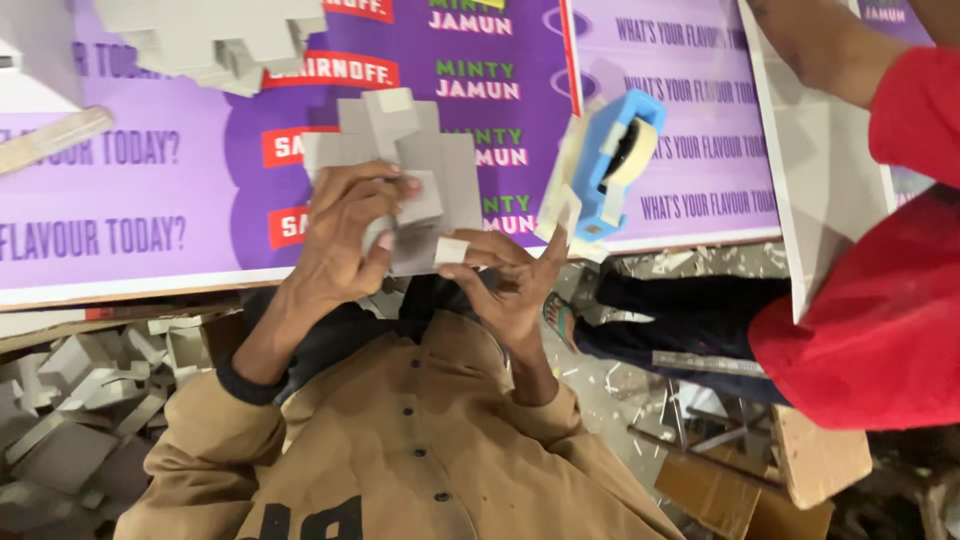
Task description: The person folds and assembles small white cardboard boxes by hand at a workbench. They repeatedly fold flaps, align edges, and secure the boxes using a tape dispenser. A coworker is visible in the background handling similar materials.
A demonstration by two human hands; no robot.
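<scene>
We hold 1 grey cardboard cutout (410, 165) above the purple printed sheet (150, 190), left hand (345, 225) gripping it, right hand (510, 275) pinching its lower edge, a tape strip on 1 finger. Tape dispenser (615, 160) sits nearby; taping looks partly done.

A grey cardboard cutout (420, 165) with stepped, notched edges is held flat above the purple printed sheet, pinched at its lower edge, a small pale tape piece (451, 250) stuck near its bottom corner.
</scene>
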